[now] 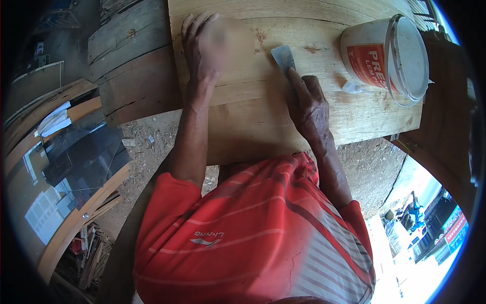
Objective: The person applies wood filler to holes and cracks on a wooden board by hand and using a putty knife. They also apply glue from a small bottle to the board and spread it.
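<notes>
My right hand [309, 104] is closed around a putty knife [284, 57], its flat metal blade pointing away from me over the wooden board [238, 116]. The knife's handle is mostly covered by my fingers. Toward the board's far left edge lies my left hand [200, 48], its fingers stretched out and slightly apart. A blurred patch hides the thumb side of this hand, and I see nothing held in it. To the right of the knife, a white plastic bucket [362, 38] with a red label and a wire handle stands on the board.
A small white object [352, 87] rests beside the bucket's base. Darker planks [134, 76] adjoin the board on the left. Further left is a wooden-framed surface [81, 223] with dark sheets on it. Wood scraps [96, 258] lie below it, and the ground [152, 147] is bare earth.
</notes>
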Available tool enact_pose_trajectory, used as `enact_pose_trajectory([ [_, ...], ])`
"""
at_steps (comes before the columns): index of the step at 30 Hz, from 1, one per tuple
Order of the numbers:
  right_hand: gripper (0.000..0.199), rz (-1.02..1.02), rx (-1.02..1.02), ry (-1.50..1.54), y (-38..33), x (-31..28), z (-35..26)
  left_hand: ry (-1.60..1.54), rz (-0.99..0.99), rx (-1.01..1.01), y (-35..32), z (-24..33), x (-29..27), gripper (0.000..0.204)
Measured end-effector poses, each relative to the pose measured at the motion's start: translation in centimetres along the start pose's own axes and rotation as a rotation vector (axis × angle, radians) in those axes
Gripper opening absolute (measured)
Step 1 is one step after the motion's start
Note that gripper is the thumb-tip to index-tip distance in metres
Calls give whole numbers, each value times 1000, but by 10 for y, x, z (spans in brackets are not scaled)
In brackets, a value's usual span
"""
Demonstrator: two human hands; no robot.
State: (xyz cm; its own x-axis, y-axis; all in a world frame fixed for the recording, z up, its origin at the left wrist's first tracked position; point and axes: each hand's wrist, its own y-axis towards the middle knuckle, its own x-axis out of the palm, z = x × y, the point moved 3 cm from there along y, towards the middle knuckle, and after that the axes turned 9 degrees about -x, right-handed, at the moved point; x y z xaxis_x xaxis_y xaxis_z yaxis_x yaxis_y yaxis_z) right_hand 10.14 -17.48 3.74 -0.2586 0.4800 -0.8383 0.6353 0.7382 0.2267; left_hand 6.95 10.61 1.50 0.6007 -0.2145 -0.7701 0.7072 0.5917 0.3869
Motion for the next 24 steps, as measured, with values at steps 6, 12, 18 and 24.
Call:
enact_pose_trajectory([
  [6, 42, 38, -151, -70, 57, 19, 3, 66, -185, 34, -9, -5, 10, 46],
  [12, 43, -23, -195, -77, 78, 30, 6, 93, -257, 26, -13, -4, 17, 48],
  [18, 42, 17, -243, -68, 88, 39, 7, 97, -243, 48, -13, -2, 15, 46],
  [24, 41, 27, -236, -46, 98, 44, 4, 99, -235, 58, -11, -1, 15, 45],
])
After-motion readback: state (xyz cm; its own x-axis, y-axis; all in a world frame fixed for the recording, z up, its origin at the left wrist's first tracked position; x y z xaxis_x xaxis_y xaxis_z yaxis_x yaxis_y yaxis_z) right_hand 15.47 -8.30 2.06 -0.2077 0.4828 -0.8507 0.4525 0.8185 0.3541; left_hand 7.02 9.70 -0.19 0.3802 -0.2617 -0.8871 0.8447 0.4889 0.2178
